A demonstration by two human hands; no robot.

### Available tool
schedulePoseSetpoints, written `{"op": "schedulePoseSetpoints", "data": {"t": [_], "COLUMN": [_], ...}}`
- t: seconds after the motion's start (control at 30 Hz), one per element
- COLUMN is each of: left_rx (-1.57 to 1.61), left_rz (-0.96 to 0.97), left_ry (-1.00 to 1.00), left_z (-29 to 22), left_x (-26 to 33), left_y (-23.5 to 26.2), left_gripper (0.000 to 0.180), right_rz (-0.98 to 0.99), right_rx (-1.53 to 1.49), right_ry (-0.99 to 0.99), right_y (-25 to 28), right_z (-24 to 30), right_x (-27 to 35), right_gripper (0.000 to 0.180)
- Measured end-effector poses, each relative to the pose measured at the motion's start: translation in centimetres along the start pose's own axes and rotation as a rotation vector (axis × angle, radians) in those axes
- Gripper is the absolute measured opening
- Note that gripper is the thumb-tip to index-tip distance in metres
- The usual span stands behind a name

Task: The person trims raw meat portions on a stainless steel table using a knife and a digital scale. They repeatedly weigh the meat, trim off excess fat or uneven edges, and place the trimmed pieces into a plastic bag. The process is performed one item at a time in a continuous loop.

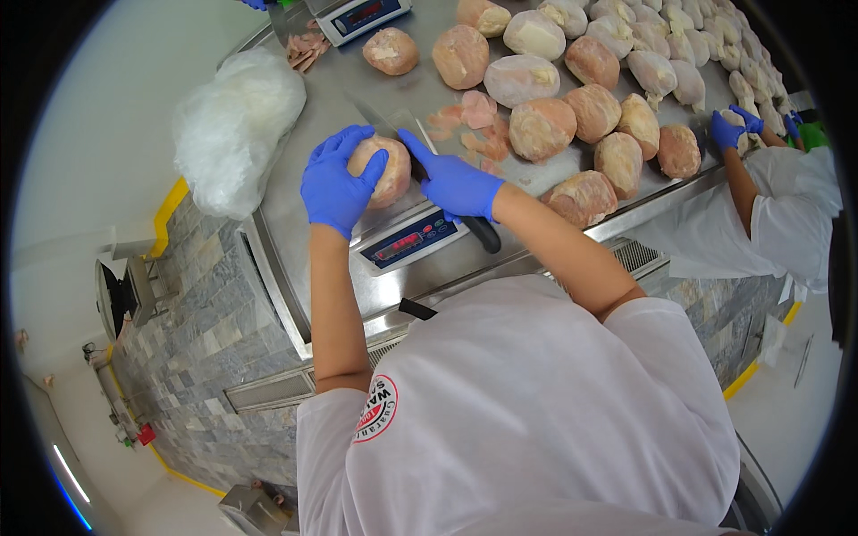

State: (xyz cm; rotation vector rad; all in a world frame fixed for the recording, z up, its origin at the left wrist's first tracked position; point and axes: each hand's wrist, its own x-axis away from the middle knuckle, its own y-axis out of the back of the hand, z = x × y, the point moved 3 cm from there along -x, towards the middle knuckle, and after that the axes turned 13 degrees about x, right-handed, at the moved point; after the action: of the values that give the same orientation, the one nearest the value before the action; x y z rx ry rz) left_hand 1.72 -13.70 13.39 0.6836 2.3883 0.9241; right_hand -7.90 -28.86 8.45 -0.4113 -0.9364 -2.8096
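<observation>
My left hand (338,186), in a blue glove, is closed round the left side of a rounded, pale pink lump of raw meat (390,175). The lump sits over the plate of a digital scale (413,239) with a lit red display. My blue-gloved right hand (460,185) grips a knife (483,236) by its black handle, the forefinger stretched along the blade. The blade runs up and left along the lump's far right side; whether it touches the meat I cannot tell. Thin pink meat slices (478,110) lie right of the scale.
Several rounded meat lumps (542,129) and whole pale poultry pieces (652,71) cover the steel table's (322,112) right side. A heap of clear plastic bags (239,129) overhangs its left edge. Another scale (362,18) stands at the back. A co-worker's gloved hands (733,127) work at right.
</observation>
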Motion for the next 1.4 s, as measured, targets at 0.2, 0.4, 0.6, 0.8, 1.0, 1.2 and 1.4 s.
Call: {"op": "schedulePoseSetpoints", "data": {"t": [0.2, 0.4, 0.6, 0.8, 1.0, 1.2, 1.4], "left_rx": [-0.019, -0.046, -0.069, -0.099, 0.034, 0.379, 0.351], "left_rz": [-0.010, -0.090, -0.079, -0.109, -0.085, -0.424, -0.349], "left_ry": [0.019, 0.076, 0.072, 0.125, 0.124, -0.019, -0.050], "left_z": [1.1, 0.5, -0.1, 0.1, 1.5, 3.4, 1.0], "left_x": [0.0, 0.8, 0.7, 0.5, 0.5, 1.2, 1.1], "left_y": [0.2, -0.2, -0.5, -0.6, 0.0, 3.2, 4.7], "left_gripper": [0.037, 0.035, 0.035, 0.036, 0.035, 0.038, 0.036], "right_rz": [-0.014, -0.006, -0.158, -0.047, 0.072, -0.182, -0.138], "right_rx": [-0.037, -0.061, 0.073, -0.186, -0.159, -0.124, -0.100], "right_ry": [-0.016, 0.019, 0.103, -0.012, -0.076, -0.160, -0.204], "right_y": [1.2, 3.0, 1.6, 0.2, 0.4, 3.5, 3.8], "right_z": [0.5, 2.2, 1.8, 1.7, 0.0, -2.4, -1.5], "right_x": [1.2, 4.9, 2.1, 0.5, 3.7, 5.9, 6.9], "right_gripper": [0.077, 0.084, 0.080, 0.082, 0.081, 0.081, 0.074]}}
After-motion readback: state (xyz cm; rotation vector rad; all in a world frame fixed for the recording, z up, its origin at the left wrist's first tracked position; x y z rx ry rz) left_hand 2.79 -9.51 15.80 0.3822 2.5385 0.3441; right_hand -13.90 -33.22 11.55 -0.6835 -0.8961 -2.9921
